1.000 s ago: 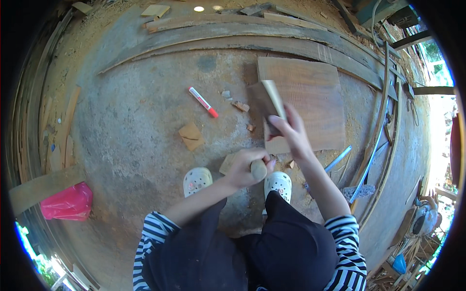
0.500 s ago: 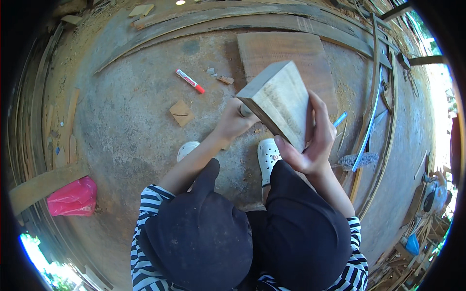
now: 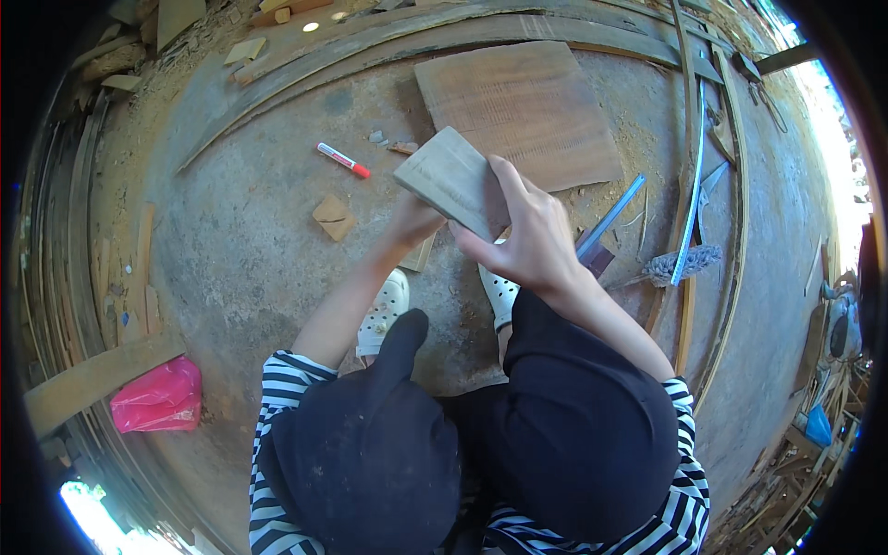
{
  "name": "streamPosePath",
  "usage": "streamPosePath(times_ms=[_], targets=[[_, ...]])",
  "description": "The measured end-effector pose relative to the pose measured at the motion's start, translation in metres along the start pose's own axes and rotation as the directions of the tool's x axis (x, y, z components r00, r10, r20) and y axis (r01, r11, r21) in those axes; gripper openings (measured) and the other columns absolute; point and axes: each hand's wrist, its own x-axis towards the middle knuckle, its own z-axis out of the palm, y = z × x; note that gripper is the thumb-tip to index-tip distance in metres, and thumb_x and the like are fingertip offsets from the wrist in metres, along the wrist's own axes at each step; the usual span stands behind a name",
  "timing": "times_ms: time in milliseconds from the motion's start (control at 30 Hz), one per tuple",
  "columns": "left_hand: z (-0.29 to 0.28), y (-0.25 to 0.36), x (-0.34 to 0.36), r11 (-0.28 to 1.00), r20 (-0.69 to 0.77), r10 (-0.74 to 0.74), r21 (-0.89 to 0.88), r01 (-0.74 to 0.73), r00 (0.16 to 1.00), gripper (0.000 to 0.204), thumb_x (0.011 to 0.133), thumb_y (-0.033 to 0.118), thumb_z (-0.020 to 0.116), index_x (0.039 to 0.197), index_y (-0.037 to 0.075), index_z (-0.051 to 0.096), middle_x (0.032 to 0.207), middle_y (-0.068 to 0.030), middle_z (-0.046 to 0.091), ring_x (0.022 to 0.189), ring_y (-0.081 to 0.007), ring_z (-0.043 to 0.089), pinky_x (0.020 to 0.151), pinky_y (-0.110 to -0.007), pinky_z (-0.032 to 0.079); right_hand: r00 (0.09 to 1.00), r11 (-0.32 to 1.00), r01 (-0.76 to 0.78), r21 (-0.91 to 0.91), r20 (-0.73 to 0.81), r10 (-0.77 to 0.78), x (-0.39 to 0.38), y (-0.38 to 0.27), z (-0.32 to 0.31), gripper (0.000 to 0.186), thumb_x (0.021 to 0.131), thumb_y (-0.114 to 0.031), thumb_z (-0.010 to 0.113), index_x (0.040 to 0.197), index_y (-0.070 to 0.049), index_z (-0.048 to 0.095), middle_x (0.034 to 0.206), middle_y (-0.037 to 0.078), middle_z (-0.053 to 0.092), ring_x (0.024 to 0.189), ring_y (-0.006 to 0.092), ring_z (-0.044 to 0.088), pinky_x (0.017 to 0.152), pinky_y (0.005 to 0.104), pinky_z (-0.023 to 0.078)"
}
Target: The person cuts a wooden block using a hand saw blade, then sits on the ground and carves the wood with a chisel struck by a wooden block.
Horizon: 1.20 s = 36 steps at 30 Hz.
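Note:
A thick, pale wooden block [image 3: 450,178] is held up in front of me, tilted, above the concrete floor. My right hand [image 3: 532,227] grips its right end, thumb on the near edge and fingers on the far one. My left hand [image 3: 416,220] is closed below the block's left end, which hides most of its fingers. What it grips there is hidden. Beneath the block, a flat brown board [image 3: 523,111] lies farther off. On the left are a red-capped white marker [image 3: 343,160] and a small square wood piece [image 3: 333,217].
Long planks [image 3: 370,46] cross the far side, with more strips [image 3: 731,213] along the right. A blue-grey bar tool [image 3: 610,217] and a grey fluffy brush [image 3: 683,265] lie to the right. At left rests a pink bag [image 3: 159,396] beside a board [image 3: 102,379].
The block has moved left in both hands and turned, so its broad face shows more. My right hand has moved left with it. The floor has shifted slightly in view.

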Motion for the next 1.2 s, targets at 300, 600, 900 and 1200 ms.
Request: streamPosePath(times_ms=[300, 600, 900, 1200], targets=[[-0.01, -0.007, 0.004, 0.998, 0.114, -0.031, -0.046, 0.037, 0.993, 0.043, 0.079, 0.009, 0.069, 0.12, 0.002, 0.055, 0.12, -0.0093, 0.059, 0.11, -0.0198, 0.056, 0.094, -0.035, 0.046, 0.997, 0.997, 0.065, 0.05, -0.034, -0.064, 0.003, -0.008, 0.003, 0.072, 0.068, -0.03, 0.076, 0.122, 0.01, 0.049, 0.092, 0.021, 0.066, 0.08, 0.0286, 0.069, 0.068, 0.0336, 0.054], [-0.001, -0.014, 0.004, 0.993, 0.166, -0.046, -0.103, 0.063, 0.985, 0.045, 0.08, 0.007, 0.069, 0.121, 0.002, 0.055, 0.121, -0.0096, 0.059, 0.112, -0.02, 0.055, 0.095, -0.035, 0.045, 0.987, 0.991, 0.104, 0.082, -0.132, -0.093, 0.012, -0.013, -0.012, 0.086, 0.063, -0.022, 0.077, 0.137, 0.004, 0.043, 0.12, 0.028, 0.058, 0.101, 0.0339, 0.065, 0.082, 0.0365, 0.054], [-0.002, -0.018, -0.002, 0.984, 0.053, -0.066, -0.16, 0.074, 0.996, 0.049, 0.078, 0.001, 0.069, 0.124, 0.003, 0.054, 0.124, -0.0105, 0.058, 0.116, -0.0193, 0.053, 0.098, -0.035, 0.044, 0.911, 0.953, 0.303, -0.001, -0.294, -0.29, 0.015, -0.009, -0.001, 0.084, 0.055, -0.028, 0.078, 0.134, -0.01, 0.054, 0.08, 0.011, 0.066, 0.053, 0.0201, 0.055, 0.052, 0.0322, 0.051], [0.001, -0.005, -0.001, 0.961, 0.054, -0.15, -0.228, 0.158, 0.987, 0.044, 0.079, 0.004, 0.07, 0.121, 0.003, 0.056, 0.119, -0.0099, 0.06, 0.111, -0.0192, 0.056, 0.093, -0.034, 0.047, 0.936, 0.959, 0.282, 0.016, -0.224, -0.272, 0.013, -0.017, -0.006, 0.075, 0.062, -0.022, 0.076, 0.131, -0.002, 0.055, 0.101, 0.02, 0.067, 0.067, 0.0257, 0.063, 0.064, 0.0332, 0.052]])
